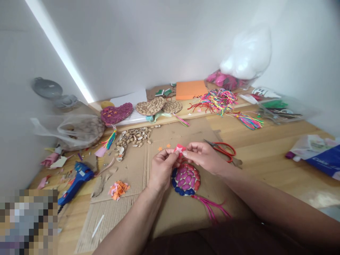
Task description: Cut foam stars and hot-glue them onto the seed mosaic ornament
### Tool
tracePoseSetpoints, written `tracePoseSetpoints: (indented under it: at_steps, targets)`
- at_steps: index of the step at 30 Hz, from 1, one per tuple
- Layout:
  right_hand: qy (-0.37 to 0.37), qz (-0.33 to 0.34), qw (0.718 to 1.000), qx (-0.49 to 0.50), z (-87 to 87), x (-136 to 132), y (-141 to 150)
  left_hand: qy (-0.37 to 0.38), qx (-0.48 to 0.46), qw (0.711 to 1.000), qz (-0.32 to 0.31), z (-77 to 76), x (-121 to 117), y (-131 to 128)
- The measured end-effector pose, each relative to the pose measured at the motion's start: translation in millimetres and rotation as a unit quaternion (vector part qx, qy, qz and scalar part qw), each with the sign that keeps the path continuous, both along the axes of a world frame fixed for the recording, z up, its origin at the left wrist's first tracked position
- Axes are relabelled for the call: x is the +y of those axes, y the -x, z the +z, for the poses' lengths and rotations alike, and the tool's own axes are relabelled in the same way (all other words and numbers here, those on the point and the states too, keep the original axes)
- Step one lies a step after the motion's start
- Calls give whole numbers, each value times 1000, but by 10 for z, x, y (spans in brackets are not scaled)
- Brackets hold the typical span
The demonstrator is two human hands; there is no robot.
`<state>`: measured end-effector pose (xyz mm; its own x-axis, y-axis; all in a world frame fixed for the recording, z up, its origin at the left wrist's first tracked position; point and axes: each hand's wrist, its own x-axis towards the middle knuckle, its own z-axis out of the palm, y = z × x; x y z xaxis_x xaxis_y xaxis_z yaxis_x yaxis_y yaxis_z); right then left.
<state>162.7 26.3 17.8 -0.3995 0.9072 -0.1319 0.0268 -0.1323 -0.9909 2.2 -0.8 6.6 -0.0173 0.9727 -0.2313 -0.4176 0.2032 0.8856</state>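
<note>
Red paper (180,147), face-up, long axis unclear, between left hand (163,165) and right hand (204,156)

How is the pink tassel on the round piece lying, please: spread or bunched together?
Spread: from the round piece, the strands of the pink tassel fan apart over the cardboard.

Over at two o'clock, a puffy white bag (247,53) by the wall (175,39); at three, a blue-and-white packet (318,156).
</note>
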Motion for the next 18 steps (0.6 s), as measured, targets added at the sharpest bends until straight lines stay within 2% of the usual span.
tracePoseSetpoints:
  at_steps: [6,12,18]
  targets:
    - [-37,-7,999,-1,-111,-3,20,-3,4,1000,-10,-25,-7,13]
    - [-7,-11,999,40,-106,4,30,-17,21,1000,-13,-39,-10,10]
    - [-66,-49,997,3,-85,-9,41,-27,63,998,-14,-32,-15,3]
